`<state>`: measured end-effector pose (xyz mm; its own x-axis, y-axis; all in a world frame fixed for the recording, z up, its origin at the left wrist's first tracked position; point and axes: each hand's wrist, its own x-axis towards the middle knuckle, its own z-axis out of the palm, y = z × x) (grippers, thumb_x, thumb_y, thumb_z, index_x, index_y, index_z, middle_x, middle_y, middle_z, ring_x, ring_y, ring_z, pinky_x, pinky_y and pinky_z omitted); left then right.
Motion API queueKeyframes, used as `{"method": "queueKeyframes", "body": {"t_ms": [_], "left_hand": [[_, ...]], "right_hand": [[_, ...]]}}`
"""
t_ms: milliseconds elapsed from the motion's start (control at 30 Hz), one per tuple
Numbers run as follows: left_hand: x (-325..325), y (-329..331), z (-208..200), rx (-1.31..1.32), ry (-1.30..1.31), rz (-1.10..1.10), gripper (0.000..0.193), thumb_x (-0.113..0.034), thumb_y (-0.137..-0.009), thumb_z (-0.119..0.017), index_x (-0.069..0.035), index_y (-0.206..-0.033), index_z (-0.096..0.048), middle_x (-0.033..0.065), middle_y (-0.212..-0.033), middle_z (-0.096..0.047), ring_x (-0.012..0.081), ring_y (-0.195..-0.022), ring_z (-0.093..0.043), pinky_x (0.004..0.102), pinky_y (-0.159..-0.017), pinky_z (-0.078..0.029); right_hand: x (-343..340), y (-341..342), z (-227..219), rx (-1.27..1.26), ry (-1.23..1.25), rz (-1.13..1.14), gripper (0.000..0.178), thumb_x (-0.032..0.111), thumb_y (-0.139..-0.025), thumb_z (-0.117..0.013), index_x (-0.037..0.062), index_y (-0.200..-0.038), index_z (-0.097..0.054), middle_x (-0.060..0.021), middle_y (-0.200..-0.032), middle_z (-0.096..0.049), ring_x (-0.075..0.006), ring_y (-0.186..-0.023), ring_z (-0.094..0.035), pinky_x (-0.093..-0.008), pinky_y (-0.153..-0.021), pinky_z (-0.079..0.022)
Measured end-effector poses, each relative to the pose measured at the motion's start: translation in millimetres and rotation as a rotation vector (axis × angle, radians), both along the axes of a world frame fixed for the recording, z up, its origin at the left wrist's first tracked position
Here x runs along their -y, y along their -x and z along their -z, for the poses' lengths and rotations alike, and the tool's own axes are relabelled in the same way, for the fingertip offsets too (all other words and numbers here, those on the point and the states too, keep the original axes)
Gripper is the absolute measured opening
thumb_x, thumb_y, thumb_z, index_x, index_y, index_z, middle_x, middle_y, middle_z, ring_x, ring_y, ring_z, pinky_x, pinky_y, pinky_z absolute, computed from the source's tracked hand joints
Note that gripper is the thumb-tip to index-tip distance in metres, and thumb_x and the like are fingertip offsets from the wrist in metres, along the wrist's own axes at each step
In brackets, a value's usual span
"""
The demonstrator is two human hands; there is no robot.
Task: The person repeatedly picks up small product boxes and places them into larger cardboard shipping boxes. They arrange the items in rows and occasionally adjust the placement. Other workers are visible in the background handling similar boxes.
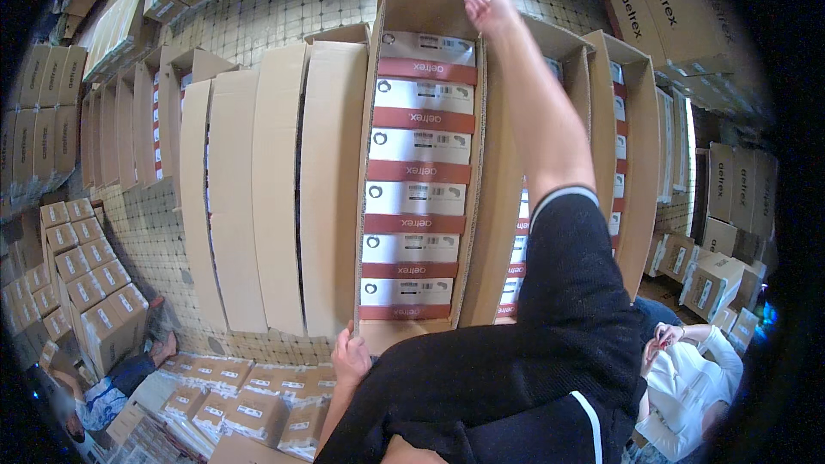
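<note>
An open cardboard carton [372, 129] stands lengthwise before me. Inside it, a column of several white and red shoe boxes [419, 146] shows labelled ends. My left hand [351, 358] is closed at the carton's near left corner, its fingers bent against the cardboard. My right arm stretches over the carton's right side to the far end. There my right hand [488, 13] is by the far right corner with curled fingers; a small whitish spot shows at them, too small to name. To the right, another open carton [497, 198] is partly hidden by my arm.
Cartons with folded-down flaps [279, 180] line up on the left; more open cartons [640, 163] stand on the right. Stacked cartons [99, 266] surround the tiled floor [318, 0]. One person [687, 387] sits at lower right, another [99, 395] at lower left.
</note>
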<state>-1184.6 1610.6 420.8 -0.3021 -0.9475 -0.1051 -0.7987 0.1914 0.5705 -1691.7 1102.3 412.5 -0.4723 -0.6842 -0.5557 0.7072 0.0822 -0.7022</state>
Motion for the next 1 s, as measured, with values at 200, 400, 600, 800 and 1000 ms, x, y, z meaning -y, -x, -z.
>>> {"method": "queueKeyframes", "body": {"t_ms": [200, 400, 600, 800, 1000], "left_hand": [[3.0, -1.5, -1.8, -0.003, 0.041, 0.055, 0.026, -0.004, -0.080, -0.061, -0.011, -0.104, -0.053, 0.0194, -0.122, -0.058, 0.0384, -0.095, -0.064, 0.0450, -0.072, -0.055], [20.3, -47.0, -3.2, -0.012, 0.058, 0.161, 0.067, -0.029, -0.079, -0.070, -0.012, -0.137, -0.041, 0.0213, -0.141, -0.042, 0.0374, -0.121, -0.051, 0.0467, -0.092, -0.048], [58.9, -127.3, 1.5, 0.462, -0.134, 0.009, 0.093, -0.050, -0.075, -0.073, -0.008, -0.147, -0.031, 0.0221, -0.151, -0.027, 0.0392, -0.138, -0.029, 0.0488, -0.111, -0.028], [64.3, -176.9, 18.3, 0.395, -0.042, 0.191, 0.104, -0.053, -0.069, -0.077, -0.006, -0.148, -0.029, 0.0231, -0.153, -0.024, 0.0393, -0.139, -0.028, 0.0482, -0.110, -0.033], [63.2, -231.9, 53.1, 0.153, 0.030, 0.235, 0.080, -0.020, -0.080, -0.069, -0.004, -0.147, -0.029, 0.0252, -0.145, -0.036, 0.0403, -0.128, -0.044, 0.0446, -0.103, -0.042]], "right_hand": [[-230.5, -155.0, 15.4, -0.731, 0.180, -0.856, 0.039, 0.040, -0.097, -0.053, 0.0046, -0.107, -0.064, -0.0055, -0.086, -0.065, -0.0144, -0.083, -0.063, -0.0302, -0.077, -0.052], [-445.7, -285.9, -41.4, -0.838, 0.178, -1.132, 0.018, 0.021, -0.091, -0.061, 0.0065, -0.100, -0.067, -0.0132, -0.096, -0.068, -0.0314, -0.085, -0.067, -0.0412, -0.074, -0.054], [-428.3, -320.5, -74.4, -1.030, 0.151, -1.026, 0.030, 0.019, -0.090, -0.062, 0.0051, -0.116, -0.060, -0.0147, -0.098, -0.062, -0.0322, -0.091, -0.063, -0.0387, -0.080, -0.053], [-453.6, -427.4, -62.0, -1.030, 0.036, -0.983, 0.069, 0.031, -0.082, -0.073, 0.0074, -0.139, -0.042, -0.0262, -0.134, -0.042, -0.0417, -0.126, -0.042, -0.0455, -0.104, -0.039], [-497.9, -535.2, 1.9, -1.609, -0.225, -1.238, 0.103, 0.039, -0.065, -0.082, 0.0120, -0.149, -0.029, -0.0284, -0.153, -0.017, -0.0459, -0.142, -0.020, -0.0558, -0.113, -0.024]]}}
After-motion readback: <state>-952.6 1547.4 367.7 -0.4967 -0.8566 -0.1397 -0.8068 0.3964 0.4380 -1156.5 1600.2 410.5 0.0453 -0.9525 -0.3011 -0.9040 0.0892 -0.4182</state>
